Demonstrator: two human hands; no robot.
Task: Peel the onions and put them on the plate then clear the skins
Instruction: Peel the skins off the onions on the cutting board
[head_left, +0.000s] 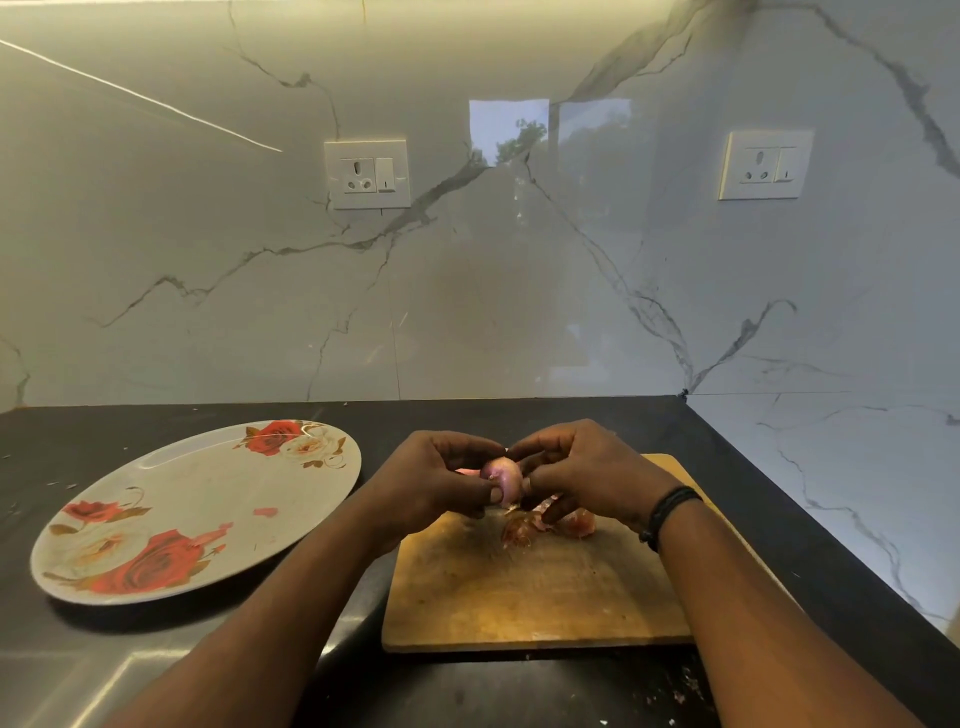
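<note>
A small pink onion (503, 478) is held above the far end of a wooden cutting board (530, 587). My left hand (436, 480) grips it from the left, thumb on its front. From the right, my right hand (582, 475) pinches at its top with curled fingers. Loose brown-red skins (517, 530) lie on the board under the hands, with another onion (579, 522) partly hidden below my right hand. The rose-patterned oval plate (197, 512) lies on the counter to the left and holds no onions.
The black counter (467, 691) meets a marble wall behind and a marble side wall on the right. Small skin scraps lie on the counter at the left edge and near the board's front right corner (685, 686). Two wall sockets sit above.
</note>
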